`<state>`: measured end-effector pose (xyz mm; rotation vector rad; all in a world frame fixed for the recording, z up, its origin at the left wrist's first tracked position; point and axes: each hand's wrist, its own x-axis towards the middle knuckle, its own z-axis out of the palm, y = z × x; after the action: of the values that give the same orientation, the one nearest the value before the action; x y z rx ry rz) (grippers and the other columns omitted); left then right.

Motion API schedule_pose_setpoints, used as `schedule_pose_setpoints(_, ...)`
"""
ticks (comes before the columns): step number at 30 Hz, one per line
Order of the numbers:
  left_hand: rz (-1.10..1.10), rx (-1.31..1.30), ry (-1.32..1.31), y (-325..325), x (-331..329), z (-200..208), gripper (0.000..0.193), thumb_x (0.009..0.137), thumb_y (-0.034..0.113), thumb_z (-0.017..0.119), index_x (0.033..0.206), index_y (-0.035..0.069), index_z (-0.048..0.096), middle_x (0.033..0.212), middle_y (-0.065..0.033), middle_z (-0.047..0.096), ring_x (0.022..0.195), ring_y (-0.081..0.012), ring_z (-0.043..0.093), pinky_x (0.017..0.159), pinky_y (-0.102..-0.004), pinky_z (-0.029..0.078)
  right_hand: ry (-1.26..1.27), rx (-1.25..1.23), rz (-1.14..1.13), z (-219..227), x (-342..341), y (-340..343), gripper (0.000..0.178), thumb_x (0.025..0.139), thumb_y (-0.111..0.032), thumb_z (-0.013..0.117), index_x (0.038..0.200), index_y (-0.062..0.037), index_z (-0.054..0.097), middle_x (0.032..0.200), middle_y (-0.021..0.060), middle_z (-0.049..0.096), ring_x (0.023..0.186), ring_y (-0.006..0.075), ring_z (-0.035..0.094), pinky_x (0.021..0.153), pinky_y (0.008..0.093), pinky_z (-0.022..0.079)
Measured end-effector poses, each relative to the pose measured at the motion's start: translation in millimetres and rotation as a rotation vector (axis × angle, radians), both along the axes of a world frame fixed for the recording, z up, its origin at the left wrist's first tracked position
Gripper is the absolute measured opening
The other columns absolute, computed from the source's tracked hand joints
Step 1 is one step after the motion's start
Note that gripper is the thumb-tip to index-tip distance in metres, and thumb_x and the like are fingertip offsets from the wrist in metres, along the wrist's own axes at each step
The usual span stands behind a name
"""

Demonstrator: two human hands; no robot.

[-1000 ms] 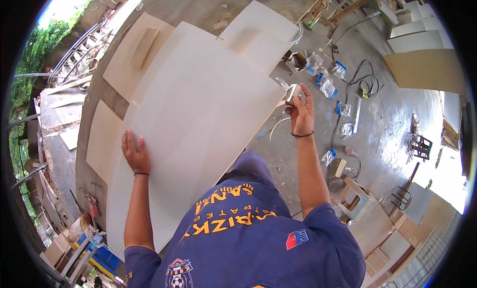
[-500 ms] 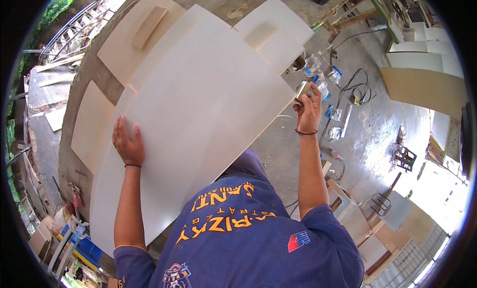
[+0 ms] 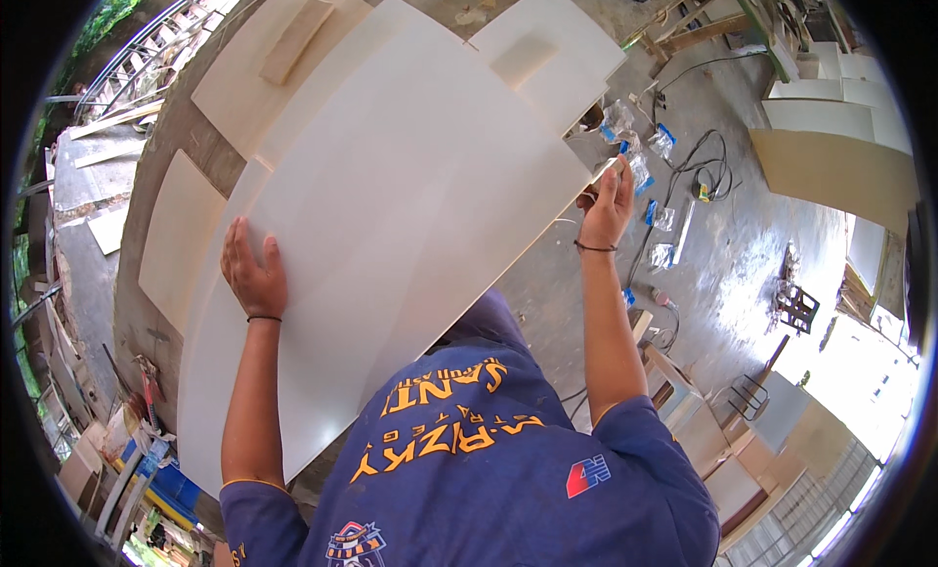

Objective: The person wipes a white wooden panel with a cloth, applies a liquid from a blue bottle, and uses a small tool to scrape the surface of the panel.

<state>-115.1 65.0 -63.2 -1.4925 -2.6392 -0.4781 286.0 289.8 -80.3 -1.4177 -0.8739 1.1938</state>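
Small pale rectangular block (image 3: 605,169) has tilted, right hand (image 3: 607,215) pinching it by the large flat white panel's (image 3: 410,176) corner, left hand (image 3: 256,274) flat on top, fingers extended; likely edge work, calling for steady alignment.

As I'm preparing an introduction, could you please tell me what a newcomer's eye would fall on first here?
A large white panel fills the middle, the left hand flat on its left part, the right hand holding a small pale block at its right corner. Next comes the dark blue, yellow-lettered shirt below, then blue-and-clear packets on the floor right of the panel.
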Motion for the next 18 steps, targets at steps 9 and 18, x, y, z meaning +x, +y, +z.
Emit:
schedule_pose_setpoints(9, -0.381, -0.024, 0.001, 7.0, 14.3, 19.2, 0.060, 0.081, 0.035, 0.063, 0.132, 0.008, 0.047, 0.142, -0.0134, 0.041, 0.135, -0.0303, 0.033, 0.110, -0.0481, 0.022, -0.111, 0.048, -0.097, -8.1, -15.0, -4.6, 0.048, 0.096, -0.030, 0.050, 0.138, -0.0082, 0.038, 0.092, 0.0005, 0.055, 0.062, 0.0053, 0.048, 0.048, 0.0186, 0.038)
schedule_pose_setpoints(18, -0.384, -0.045, -0.073, 4.0, 11.8, 14.5, 0.053, 0.079, 0.032, 0.068, 0.126, 0.011, 0.054, 0.143, -0.0091, 0.041, 0.135, -0.0290, 0.034, 0.110, -0.0490, 0.020, -0.111, 0.038, -0.105, -15.9, -11.5, -7.2, 0.051, 0.096, -0.031, 0.050, 0.140, -0.0100, 0.036, 0.115, 0.0063, 0.053, 0.079, 0.0097, 0.055, 0.058, 0.0202, 0.046)
